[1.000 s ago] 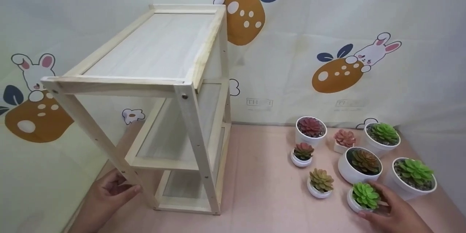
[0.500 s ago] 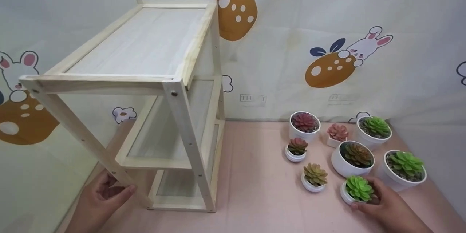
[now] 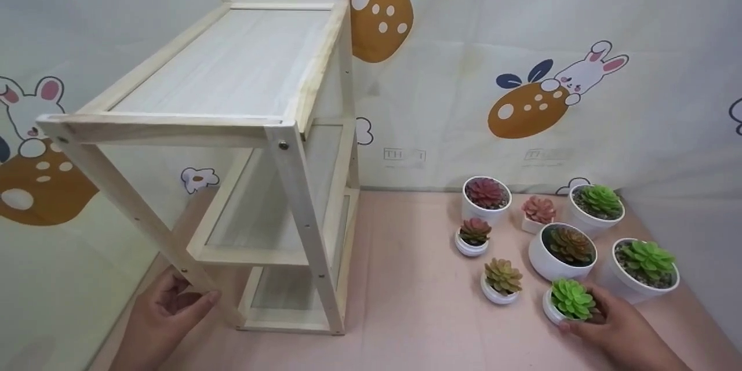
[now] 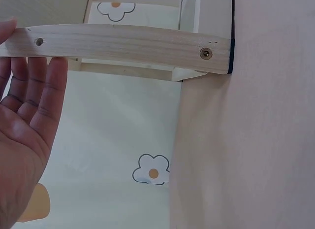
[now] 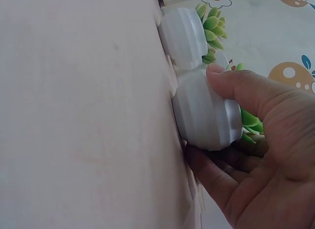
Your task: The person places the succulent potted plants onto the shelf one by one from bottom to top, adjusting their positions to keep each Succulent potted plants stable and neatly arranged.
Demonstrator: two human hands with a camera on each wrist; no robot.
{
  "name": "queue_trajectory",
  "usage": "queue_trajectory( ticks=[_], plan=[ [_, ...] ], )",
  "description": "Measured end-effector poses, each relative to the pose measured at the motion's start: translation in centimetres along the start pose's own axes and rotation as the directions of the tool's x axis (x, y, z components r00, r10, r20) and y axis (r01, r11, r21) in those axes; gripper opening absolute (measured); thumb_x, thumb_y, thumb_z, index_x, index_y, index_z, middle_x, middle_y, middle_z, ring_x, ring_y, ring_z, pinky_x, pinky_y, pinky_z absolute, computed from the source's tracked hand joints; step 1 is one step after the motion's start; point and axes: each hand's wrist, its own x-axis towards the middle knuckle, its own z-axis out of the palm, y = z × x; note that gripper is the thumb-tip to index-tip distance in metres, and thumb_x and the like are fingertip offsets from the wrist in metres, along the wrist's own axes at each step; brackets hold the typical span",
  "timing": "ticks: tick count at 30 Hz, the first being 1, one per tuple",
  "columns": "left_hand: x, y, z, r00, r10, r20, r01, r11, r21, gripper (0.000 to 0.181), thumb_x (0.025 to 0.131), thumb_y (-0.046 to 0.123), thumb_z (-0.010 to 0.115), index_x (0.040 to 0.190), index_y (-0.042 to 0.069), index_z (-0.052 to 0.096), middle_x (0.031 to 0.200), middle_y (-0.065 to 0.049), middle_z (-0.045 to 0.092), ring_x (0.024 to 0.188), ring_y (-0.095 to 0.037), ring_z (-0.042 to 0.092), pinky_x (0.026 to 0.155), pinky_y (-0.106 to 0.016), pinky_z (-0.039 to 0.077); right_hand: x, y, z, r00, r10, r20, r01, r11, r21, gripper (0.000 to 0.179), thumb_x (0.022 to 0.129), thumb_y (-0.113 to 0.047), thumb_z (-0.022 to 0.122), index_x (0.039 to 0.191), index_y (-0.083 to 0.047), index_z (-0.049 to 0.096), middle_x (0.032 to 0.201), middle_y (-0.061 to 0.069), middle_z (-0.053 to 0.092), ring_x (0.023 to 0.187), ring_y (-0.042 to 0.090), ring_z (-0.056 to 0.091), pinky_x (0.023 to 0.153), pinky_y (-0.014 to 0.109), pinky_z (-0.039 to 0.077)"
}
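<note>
A three-tier wooden shelf (image 3: 203, 64) stands on the left in the head view. My left hand (image 3: 165, 313) holds its near left leg (image 4: 123, 44) low down, thumb on one side and fingers on the other, as the left wrist view shows. At the front right, my right hand (image 3: 617, 322) grips a small bright-green succulent (image 3: 571, 299) in a ribbed white pot (image 5: 199, 113), thumb and fingers on opposite sides. The pot's base is right at the tabletop in the right wrist view. Beside it stands a small yellow-green succulent (image 3: 503, 277) in a white pot.
More potted succulents cluster at the right: a dark red one (image 3: 486, 194), a pink one (image 3: 539, 210), a brownish one (image 3: 562, 252) and a green one (image 3: 646, 266) close by my right hand. A printed cloth (image 3: 440, 81) hangs behind the pink table cover (image 3: 417, 301).
The whole head view has shifted slightly, with shelf and pots now a little further left and up. Both hands keep their holds on the shelf leg and the green succulent's pot.
</note>
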Motion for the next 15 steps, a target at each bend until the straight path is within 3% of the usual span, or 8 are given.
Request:
queue_trajectory(
  ticks=[8, 15],
  plan=[
    [-0.2, -0.1, 0.1, 0.999, 0.042, -0.032, -0.044, 0.998, -0.055, 0.050, 0.092, 0.015, 0.081, 0.134, 0.004, 0.058, 0.113, 0.013, 0.071, 0.102, -0.006, 0.072, 0.083, -0.020, 0.061, -0.4, -0.8, -0.2, 1.000, -0.012, -0.010, 0.011, 0.999, -0.044, 0.082, 0.085, -0.049, 0.084, 0.144, -0.004, 0.052, 0.142, 0.018, 0.061, 0.131, 0.033, 0.053, 0.108, 0.052, 0.047],
    [-0.5, -0.1, 0.2, 0.998, 0.040, -0.045, -0.042, 0.997, -0.058, 0.048, 0.091, 0.015, 0.082, 0.132, 0.004, 0.059, 0.110, 0.015, 0.071, 0.099, -0.006, 0.073, 0.082, -0.021, 0.061, -0.8, -1.7, -0.1, 1.000, -0.002, -0.010, 0.002, 1.000, -0.019, 0.082, 0.083, -0.051, 0.085, 0.142, -0.005, 0.051, 0.138, 0.014, 0.062, 0.127, 0.030, 0.054, 0.107, 0.056, 0.047]
  ],
)
